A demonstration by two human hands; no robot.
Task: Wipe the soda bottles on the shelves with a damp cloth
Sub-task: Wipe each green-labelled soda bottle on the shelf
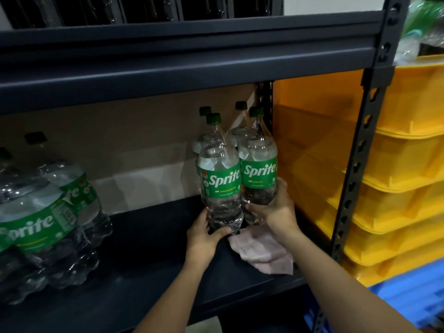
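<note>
Several clear Sprite bottles with green caps stand at the right end of a dark shelf [134, 239]. My left hand [204, 236] grips the base of the front left Sprite bottle [221, 186]. My right hand [276, 212] grips the lower part of the front right Sprite bottle [259, 174]. Two more bottles stand behind them, mostly hidden. A pale pink cloth [262, 253] lies on the shelf under my right wrist, held by neither hand.
A shrink-wrapped pack of Sprite bottles [43, 217] sits at the shelf's left. A cardboard sheet [120, 145] backs the shelf. The upper shelf beam [182, 68] hangs close above the caps. A perforated upright [360, 150] stands right, with stacked yellow crates [403, 179] and a blue crate [413, 306] beyond.
</note>
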